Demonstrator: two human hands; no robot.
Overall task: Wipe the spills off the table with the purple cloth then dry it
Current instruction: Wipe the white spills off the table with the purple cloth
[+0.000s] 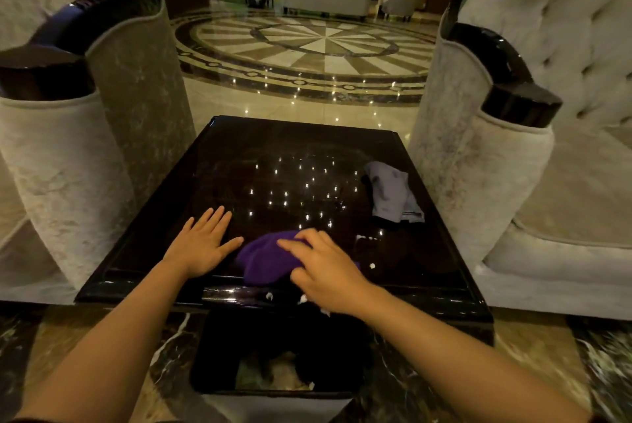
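A purple cloth lies bunched near the front edge of the glossy black table. My right hand presses down on the cloth's right part, fingers spread over it. My left hand rests flat and open on the table just left of the cloth. Small white bits lie on the table to the right of my right hand, and more sit on the front rim. A grey cloth lies crumpled at the table's right side.
A black bin with rubbish inside stands on the floor below the table's front edge. Pale upholstered armchairs flank the table closely on both sides. Polished marble floor stretches beyond.
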